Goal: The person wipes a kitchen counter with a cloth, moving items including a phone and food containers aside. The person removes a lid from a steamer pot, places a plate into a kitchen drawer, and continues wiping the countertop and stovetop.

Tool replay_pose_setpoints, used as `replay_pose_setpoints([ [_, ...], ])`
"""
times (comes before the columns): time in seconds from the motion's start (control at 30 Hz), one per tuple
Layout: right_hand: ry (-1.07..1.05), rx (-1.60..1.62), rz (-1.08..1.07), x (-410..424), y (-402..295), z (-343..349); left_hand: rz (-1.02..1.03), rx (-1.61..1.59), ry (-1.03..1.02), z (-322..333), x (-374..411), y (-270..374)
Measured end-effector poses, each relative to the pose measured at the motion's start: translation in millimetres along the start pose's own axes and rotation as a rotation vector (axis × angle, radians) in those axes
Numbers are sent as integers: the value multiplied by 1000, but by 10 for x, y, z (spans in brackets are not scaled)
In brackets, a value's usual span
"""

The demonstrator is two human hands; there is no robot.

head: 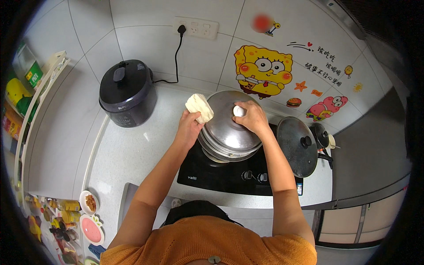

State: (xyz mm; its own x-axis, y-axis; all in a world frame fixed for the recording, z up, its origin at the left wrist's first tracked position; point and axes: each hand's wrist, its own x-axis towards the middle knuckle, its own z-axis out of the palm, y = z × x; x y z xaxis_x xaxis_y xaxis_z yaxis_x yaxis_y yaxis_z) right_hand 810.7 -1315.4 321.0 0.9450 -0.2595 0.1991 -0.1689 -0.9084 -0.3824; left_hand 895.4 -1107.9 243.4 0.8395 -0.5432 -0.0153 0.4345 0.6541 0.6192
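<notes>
In my left hand point(189, 127) is a pale cream block point(199, 108), soft-looking, like a steamed bun or a piece of dough. It is held up by the left rim of a stainless steel pot lid point(225, 129). The fingers of my right hand point(252, 116) close around the lid's round white knob point(239, 111). Under the domed lid stands a steel steamer pot point(212, 148) on a black Vatti hob point(212, 182). Whether the lid is slightly raised, I cannot tell. What the pot holds is hidden.
A dark Supor electric cooker point(127, 96) stands at the left, its cord plugged into a wall socket point(195, 28). Right of the pot is a lidded black pan point(296, 149), with a small dark pot point(319, 134) behind. Bowls point(88, 212) and several jars point(71, 205) sit lower left.
</notes>
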Motion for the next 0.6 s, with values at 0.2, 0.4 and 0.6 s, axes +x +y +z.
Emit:
replay_pose_setpoints([
  [0.2, 137, 200, -14, -61, 71, 156, -39, -108, 21, -51, -2, 3],
  [0.4, 234, 288, -62, -83, 155, 251, -124, -302, 32, -118, 3, 58],
  [0.6, 233, 467, 24, -59, 222, 194, -153, -417, 22, -263, 22, 78],
])
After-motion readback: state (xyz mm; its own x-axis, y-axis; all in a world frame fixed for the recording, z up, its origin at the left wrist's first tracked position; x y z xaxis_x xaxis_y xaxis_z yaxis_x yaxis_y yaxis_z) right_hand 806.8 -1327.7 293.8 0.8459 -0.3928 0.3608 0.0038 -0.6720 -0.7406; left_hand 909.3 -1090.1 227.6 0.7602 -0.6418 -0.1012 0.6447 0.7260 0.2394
